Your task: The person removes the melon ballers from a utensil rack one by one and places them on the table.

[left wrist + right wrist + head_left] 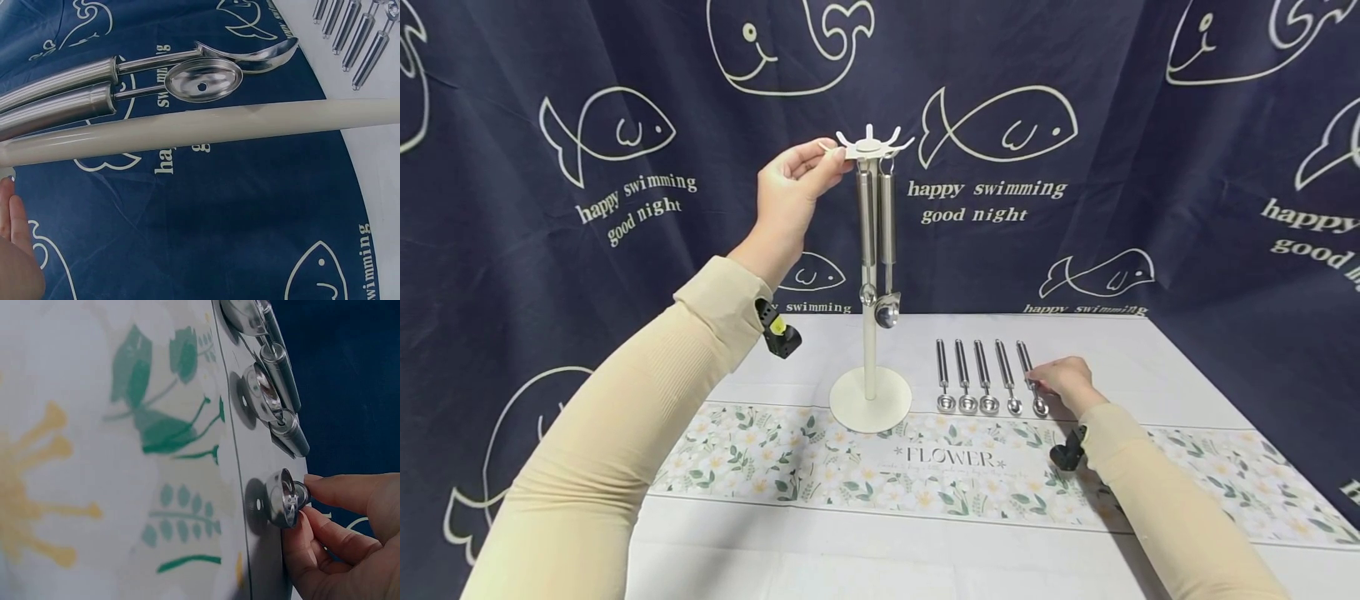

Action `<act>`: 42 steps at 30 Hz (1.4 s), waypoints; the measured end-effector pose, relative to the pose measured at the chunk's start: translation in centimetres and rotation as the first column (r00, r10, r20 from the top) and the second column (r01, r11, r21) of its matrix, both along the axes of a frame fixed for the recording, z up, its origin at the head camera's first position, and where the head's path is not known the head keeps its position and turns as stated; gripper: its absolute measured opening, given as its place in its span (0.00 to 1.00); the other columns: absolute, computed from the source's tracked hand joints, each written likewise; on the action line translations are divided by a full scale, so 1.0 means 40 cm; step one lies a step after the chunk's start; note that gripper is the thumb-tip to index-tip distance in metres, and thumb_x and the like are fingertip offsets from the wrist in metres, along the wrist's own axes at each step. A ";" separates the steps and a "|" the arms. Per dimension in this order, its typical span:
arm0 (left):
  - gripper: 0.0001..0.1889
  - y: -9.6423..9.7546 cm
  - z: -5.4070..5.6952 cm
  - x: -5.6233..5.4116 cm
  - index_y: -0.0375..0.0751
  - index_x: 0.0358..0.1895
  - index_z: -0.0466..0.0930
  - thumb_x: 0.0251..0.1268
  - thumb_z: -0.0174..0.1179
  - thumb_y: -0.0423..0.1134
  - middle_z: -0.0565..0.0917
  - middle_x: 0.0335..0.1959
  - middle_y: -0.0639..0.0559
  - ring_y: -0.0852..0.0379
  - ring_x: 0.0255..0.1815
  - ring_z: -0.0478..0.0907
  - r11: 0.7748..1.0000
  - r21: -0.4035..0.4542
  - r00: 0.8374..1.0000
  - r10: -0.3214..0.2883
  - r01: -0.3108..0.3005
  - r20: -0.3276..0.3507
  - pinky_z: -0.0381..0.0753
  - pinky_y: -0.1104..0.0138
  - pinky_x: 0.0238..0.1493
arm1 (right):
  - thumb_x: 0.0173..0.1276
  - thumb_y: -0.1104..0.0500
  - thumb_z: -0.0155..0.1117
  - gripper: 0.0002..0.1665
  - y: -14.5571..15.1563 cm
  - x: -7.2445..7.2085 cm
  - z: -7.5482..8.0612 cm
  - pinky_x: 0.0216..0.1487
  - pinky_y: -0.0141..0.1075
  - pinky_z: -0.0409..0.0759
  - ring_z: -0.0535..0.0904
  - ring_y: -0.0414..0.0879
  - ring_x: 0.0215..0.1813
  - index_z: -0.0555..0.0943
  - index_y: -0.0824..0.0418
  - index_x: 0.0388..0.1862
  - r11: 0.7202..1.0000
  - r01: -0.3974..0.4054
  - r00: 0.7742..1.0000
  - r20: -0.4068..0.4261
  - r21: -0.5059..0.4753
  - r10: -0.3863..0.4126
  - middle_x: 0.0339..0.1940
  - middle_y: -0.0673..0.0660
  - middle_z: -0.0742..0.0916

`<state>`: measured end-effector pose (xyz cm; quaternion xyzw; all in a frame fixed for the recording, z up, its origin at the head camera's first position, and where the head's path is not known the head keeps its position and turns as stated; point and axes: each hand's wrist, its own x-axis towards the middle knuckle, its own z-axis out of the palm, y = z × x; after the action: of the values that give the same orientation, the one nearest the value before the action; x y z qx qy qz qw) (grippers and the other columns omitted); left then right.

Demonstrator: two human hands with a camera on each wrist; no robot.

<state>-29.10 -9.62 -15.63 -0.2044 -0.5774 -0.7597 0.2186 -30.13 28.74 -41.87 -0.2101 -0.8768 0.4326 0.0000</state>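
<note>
I see a navy curtain (1120, 50) behind the white table (850, 550). The spoon (1025, 357), shiny steel with a slim handle and small round bowl, is right of four other spoons (981, 364); my right hand (1063, 377), reaching low, pinches it. My left hand (790, 196), raised high, grips the cream rack's (871, 350) top.

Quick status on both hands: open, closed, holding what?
Left hand: closed, pinching the white stand at its hooked top.
Right hand: closed, pinching the rightmost metal utensil in the row.
</note>
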 end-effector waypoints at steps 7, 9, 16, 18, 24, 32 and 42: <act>0.05 0.003 0.001 0.001 0.37 0.38 0.81 0.60 0.66 0.31 0.86 0.32 0.49 0.58 0.37 0.86 1.000 -0.008 1.000 -0.004 0.004 0.001 0.83 0.66 0.56 | 0.58 0.55 0.71 0.27 0.005 0.004 0.004 0.42 0.39 0.78 0.79 0.46 0.32 0.79 0.72 0.51 1.000 0.007 1.000 0.006 -0.016 -0.007 0.30 0.57 0.87; 0.05 0.004 0.001 0.002 0.37 0.38 0.81 0.60 0.66 0.31 0.86 0.32 0.50 0.59 0.37 0.86 1.000 -0.013 1.000 -0.005 0.005 0.001 0.83 0.66 0.56 | 0.59 0.55 0.70 0.28 0.008 0.004 0.010 0.47 0.42 0.80 0.80 0.46 0.33 0.79 0.72 0.53 1.000 0.011 1.000 0.008 -0.019 -0.011 0.33 0.60 0.88; 0.06 0.005 0.005 0.004 0.37 0.39 0.81 0.60 0.66 0.31 0.86 0.33 0.48 0.59 0.36 0.86 1.000 -0.017 1.000 -0.002 0.002 -0.002 0.83 0.66 0.55 | 0.62 0.59 0.66 0.28 0.021 -0.006 0.058 0.48 0.38 0.85 0.81 0.38 0.27 0.74 0.76 0.56 0.993 0.010 0.998 -0.058 -0.121 -0.017 0.26 0.53 0.86; 0.06 0.005 0.006 0.004 0.37 0.39 0.81 0.59 0.66 0.31 0.86 0.34 0.46 0.58 0.37 0.86 1.000 -0.016 1.000 -0.001 0.001 -0.005 0.83 0.66 0.55 | 0.62 0.61 0.65 0.28 0.021 -0.007 0.075 0.43 0.34 0.86 0.81 0.35 0.25 0.73 0.77 0.56 0.984 -0.012 0.996 -0.089 -0.178 -0.004 0.22 0.48 0.84; 0.06 0.001 0.008 0.004 0.37 0.38 0.82 0.59 0.67 0.32 0.86 0.34 0.46 0.56 0.39 0.87 1.000 -0.028 1.000 0.006 -0.006 -0.006 0.83 0.66 0.55 | 0.63 0.64 0.65 0.24 0.011 -0.003 0.115 0.34 0.25 0.85 0.80 0.32 0.23 0.74 0.78 0.54 0.956 -0.084 0.987 -0.158 -0.280 0.040 0.17 0.42 0.82; 0.06 -0.001 0.004 0.003 0.38 0.38 0.82 0.59 0.67 0.33 0.86 0.34 0.50 0.57 0.38 0.87 0.999 -0.053 1.000 0.014 -0.014 0.005 0.83 0.66 0.56 | 0.64 0.66 0.64 0.23 -0.007 0.000 0.147 0.39 0.25 0.85 0.82 0.31 0.25 0.73 0.78 0.55 0.914 -0.144 0.972 -0.229 -0.379 0.058 0.18 0.40 0.82; 0.06 -0.001 0.002 0.004 0.37 0.38 0.82 0.59 0.67 0.32 0.86 0.33 0.49 0.58 0.37 0.87 0.999 -0.041 1.000 0.018 -0.018 0.001 0.83 0.66 0.55 | 0.65 0.68 0.63 0.09 -0.065 0.010 0.204 0.39 0.25 0.86 0.82 0.31 0.25 0.77 0.71 0.43 0.872 -0.235 0.946 -0.306 -0.430 0.104 0.19 0.41 0.84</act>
<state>-28.95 -9.64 -15.54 -0.2030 -0.5947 -0.7458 0.2210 -29.74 26.15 -33.72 -0.0640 -0.7554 0.6513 0.0328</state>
